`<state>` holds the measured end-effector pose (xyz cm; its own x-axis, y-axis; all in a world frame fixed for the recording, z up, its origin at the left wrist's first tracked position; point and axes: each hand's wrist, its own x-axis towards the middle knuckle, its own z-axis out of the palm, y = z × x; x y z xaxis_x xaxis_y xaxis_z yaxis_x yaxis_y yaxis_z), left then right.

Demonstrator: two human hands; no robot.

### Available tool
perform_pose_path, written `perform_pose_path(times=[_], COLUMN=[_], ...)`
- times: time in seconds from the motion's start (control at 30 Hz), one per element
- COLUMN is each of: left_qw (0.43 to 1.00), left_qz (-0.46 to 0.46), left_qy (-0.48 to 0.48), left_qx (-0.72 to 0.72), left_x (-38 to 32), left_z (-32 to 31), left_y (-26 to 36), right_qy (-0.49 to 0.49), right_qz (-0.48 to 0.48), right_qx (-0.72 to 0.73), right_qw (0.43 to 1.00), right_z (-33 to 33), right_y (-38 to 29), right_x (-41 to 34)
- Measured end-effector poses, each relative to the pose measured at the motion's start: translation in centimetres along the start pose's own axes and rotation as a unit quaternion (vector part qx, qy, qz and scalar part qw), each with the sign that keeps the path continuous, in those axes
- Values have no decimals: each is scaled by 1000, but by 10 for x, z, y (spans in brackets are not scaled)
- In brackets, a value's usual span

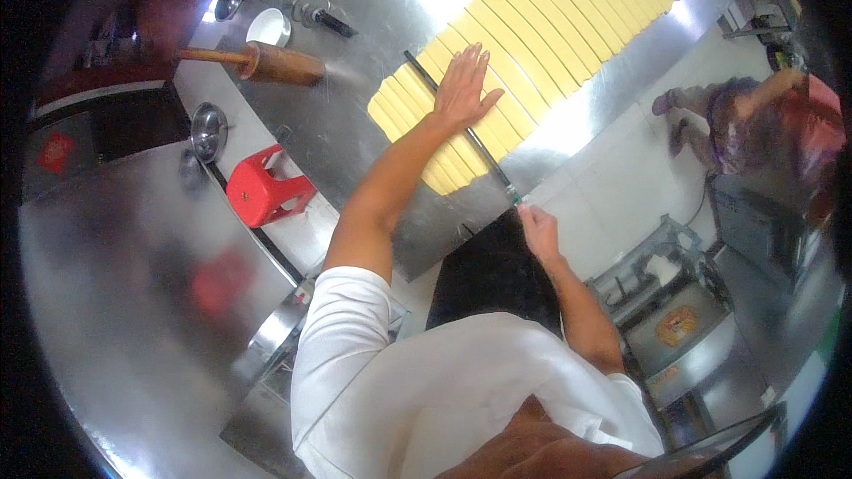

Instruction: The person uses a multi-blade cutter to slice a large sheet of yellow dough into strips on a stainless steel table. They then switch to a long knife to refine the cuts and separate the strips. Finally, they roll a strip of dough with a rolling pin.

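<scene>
A large sheet of yellow dough (pixel 566 20) lies across the metal worktable, scored or cut into many parallel strips. Across its nearer-left part runs a long, thin, dark blade-like tool (pixel 489 158), perhaps a long knife. My right hand (pixel 540 231) grips its near end, just off the table's edge. My left hand (pixel 462 90) is spread flat over the dough, thumb apart, and covers the middle of the tool. Whether the palm presses on the tool or on the dough cannot be told.
Left on the metal worktable (pixel 359 103) are a wooden rolling pin (pixel 283 65), a white bowl (pixel 268 28) and a multi-wheel cutter (pixel 319 13). A red plastic stool (pixel 256 189) and a metal bowl (pixel 209 132) stand further left. Another person (pixel 752 113) is at the right.
</scene>
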<state>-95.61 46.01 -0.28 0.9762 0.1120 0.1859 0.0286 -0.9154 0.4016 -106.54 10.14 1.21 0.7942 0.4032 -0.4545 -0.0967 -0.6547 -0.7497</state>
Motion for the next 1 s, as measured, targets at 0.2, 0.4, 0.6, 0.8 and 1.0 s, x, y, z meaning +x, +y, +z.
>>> perform_pose_path(times=[0.2,0.4,0.6,0.8,1.0], left_qw=[999,998,999,994,999], left_qz=[-36,-50,-49,-52,-19], left_qy=[-3,-32,-15,-77,-39], left_qx=[-15,17,12,60,21], left_x=[0,10,14,11,14], left_z=[22,36,40,39,41], left_y=[-2,-9,-11,-9,-14], right_qy=[-4,-12,-39,-64,-70], right_qz=[12,30,58,76,82], right_qx=[-1,-2,-16,-55,-76], right_qw=[1000,999,997,994,991], right_z=[-8,1,-10,-9,-1], right_y=[22,20,13,10,7], right_x=[17,26,39,36,37])
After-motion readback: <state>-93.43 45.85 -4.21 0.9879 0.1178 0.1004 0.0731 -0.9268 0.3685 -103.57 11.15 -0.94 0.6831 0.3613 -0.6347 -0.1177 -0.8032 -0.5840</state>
